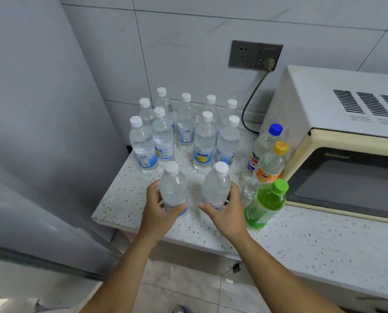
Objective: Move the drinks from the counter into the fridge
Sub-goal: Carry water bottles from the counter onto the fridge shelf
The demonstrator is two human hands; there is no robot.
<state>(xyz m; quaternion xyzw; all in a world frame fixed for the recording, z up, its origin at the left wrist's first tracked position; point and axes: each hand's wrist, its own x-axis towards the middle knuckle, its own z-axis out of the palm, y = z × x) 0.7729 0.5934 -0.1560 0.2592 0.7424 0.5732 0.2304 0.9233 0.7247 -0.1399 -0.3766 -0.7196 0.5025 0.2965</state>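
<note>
head | left hand (pixel 160 206) grips clear water bottle (pixel 172 188) | right hand (pixel 224 206) grips second water bottle (pixel 216 188)

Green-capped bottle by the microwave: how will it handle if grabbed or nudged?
The green-capped bottle looks nearly full of green liquid, so probably heavy for its size. Tall and narrow, it may tip if pushed near the cap; a low grip seems safer. The plastic wall looks smooth, possibly slippery. It stands close to the microwave, leaving little room on that side.
</note>
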